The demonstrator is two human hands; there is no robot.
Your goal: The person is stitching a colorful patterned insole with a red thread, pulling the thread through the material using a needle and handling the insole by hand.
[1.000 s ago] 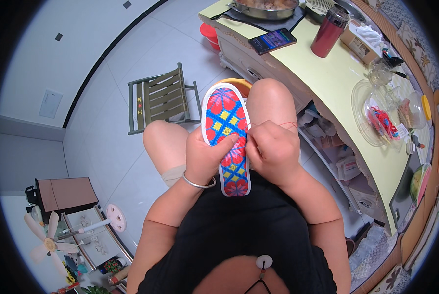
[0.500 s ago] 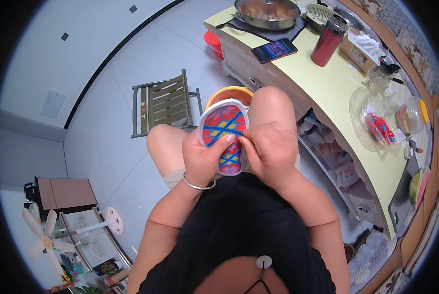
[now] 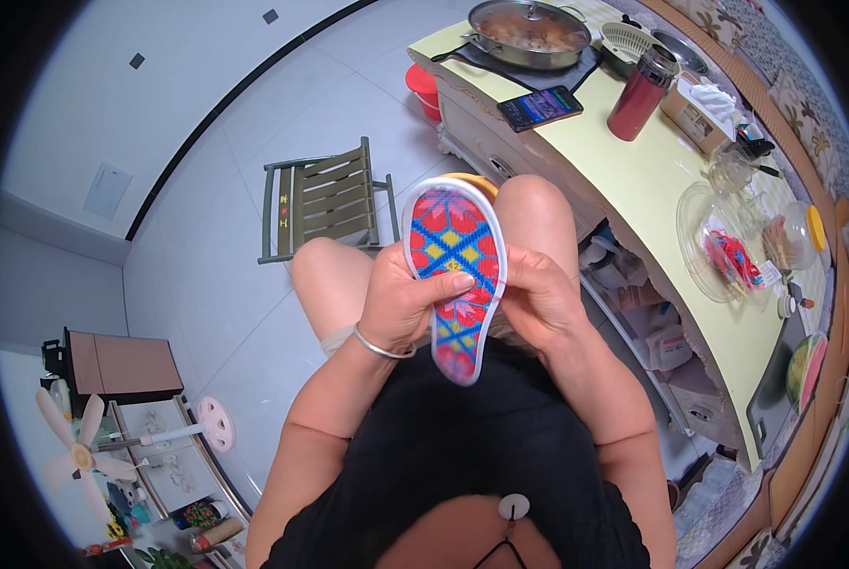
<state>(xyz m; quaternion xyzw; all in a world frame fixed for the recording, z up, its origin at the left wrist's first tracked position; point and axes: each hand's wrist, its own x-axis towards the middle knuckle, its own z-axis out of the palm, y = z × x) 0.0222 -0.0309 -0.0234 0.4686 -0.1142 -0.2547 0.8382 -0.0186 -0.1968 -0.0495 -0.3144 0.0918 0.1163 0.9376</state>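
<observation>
An embroidered insole (image 3: 454,239) with a white rim is upright in front of my lap, its red, blue and yellow cross-stitched face toward me. My left hand (image 3: 398,302) grips its left side at the narrow middle, the thumb flat on the stitching and the other fingers hidden behind. At the opposite edge, my right hand (image 3: 544,302) is closed, thumb and finger pinching the white rim. I cannot make out a needle or thread. Behind the insole's top, part of an orange-yellow bucket (image 3: 482,181) shows between my knees.
A slatted folding stool (image 3: 326,202) stands ahead on the left. On the pale-yellow table (image 3: 624,171) at the right are a lidded pan (image 3: 529,36), a phone (image 3: 540,108), a red flask (image 3: 641,93) and a plastic tray with red thread (image 3: 734,261). A fan (image 3: 82,457) stands lower left.
The insole has turned more squarely toward me, showing its whole length down to the heel. My right hand has shifted from in front of its lower part to its right edge.
</observation>
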